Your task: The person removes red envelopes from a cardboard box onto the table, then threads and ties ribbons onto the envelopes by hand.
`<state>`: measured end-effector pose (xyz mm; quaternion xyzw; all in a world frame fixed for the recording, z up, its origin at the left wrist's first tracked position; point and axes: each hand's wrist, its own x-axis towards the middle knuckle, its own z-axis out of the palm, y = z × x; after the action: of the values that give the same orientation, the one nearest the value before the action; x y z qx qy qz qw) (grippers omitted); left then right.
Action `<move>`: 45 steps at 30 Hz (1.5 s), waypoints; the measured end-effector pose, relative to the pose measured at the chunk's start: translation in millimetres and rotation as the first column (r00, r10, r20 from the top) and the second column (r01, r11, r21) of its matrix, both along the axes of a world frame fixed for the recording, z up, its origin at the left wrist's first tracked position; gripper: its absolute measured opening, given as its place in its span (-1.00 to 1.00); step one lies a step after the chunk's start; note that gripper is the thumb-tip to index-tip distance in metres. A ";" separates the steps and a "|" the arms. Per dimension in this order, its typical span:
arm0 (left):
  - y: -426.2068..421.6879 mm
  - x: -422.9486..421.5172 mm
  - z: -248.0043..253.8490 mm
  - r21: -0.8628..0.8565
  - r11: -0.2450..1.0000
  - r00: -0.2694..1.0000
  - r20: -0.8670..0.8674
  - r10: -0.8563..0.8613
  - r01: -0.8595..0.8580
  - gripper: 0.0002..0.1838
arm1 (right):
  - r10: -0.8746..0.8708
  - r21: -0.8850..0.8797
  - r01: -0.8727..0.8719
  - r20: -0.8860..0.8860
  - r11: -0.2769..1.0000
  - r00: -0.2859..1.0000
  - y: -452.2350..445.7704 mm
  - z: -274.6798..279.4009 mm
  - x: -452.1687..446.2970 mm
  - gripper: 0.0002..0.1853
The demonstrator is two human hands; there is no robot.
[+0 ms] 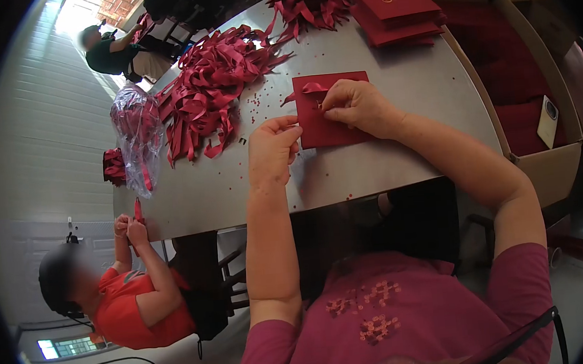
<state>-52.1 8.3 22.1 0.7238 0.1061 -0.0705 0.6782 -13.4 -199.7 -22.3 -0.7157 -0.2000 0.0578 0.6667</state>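
Note:
A dark red card or flat bag (321,128) with a small gold mark lies on the metal table (339,175). A red ribbon (313,88) crosses its upper part. My right hand (357,108) rests over the card, its thumb and index finger pinched near the gold mark; what sits between them is too small to name. At the card's left edge is my left hand (275,145), fingers curled and thumb against the index finger, with its grip's contents unclear.
Red ribbons (211,75) heap at the upper left, beside a plastic bag (138,125). Stacked red cards (398,13) lie at the back right. An open carton (544,169) holds red items and a phone (548,122). A co-worker (143,303) sits left; another person is farther back.

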 end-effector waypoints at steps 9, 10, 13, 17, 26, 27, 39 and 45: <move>5.0 -8.0 0.2 -0.065 0.998 0.997 -0.072 -0.007 0.002 -0.69 | 0.102 0.111 -0.080 -0.218 0.991 0.970 -8.5 11.1 3.5 -0.88; 4.9 -8.7 0.4 -0.064 0.998 0.997 -0.073 -0.006 0.002 -0.69 | 0.117 0.154 -0.084 -0.219 0.985 0.969 -8.1 9.6 4.2 -0.89; 1.7 -10.8 5.8 -0.058 0.998 0.997 -0.077 0.011 -0.015 -0.72 | 0.141 0.070 -0.128 -0.214 0.989 0.967 -7.9 13.1 3.1 -0.89; -11.3 -14.6 12.8 0.080 0.997 1.000 0.016 -0.007 0.005 -0.74 | 0.165 -0.005 -0.168 -0.173 0.986 0.971 -7.1 11.8 3.4 -0.89; -6.0 -2.7 3.9 -0.161 0.987 1.000 -0.014 -0.011 0.008 -0.74 | 0.160 -0.021 -0.164 -0.139 0.986 0.977 -5.3 10.1 4.0 -0.90; -5.9 -1.8 4.8 -0.208 0.978 0.999 -0.030 -0.021 0.014 -0.73 | 0.159 -0.021 -0.163 -0.132 0.986 0.978 -5.4 9.5 4.2 -0.91; -8.3 1.0 12.8 -0.308 0.934 0.984 0.051 -0.173 0.180 -0.67 | 0.187 -0.034 -0.193 -0.121 0.981 0.975 -7.7 10.8 7.1 -0.86; -17.0 -5.2 17.2 -0.249 0.947 0.974 0.153 -0.169 0.204 -0.61 | 0.206 -0.036 -0.212 -0.138 0.977 0.969 -9.0 13.4 7.5 -0.83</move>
<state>-57.3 -8.6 39.3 0.6370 -0.0176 -0.1008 0.7640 -5.9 -208.8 -8.8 -0.7018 -0.2278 0.1804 0.6505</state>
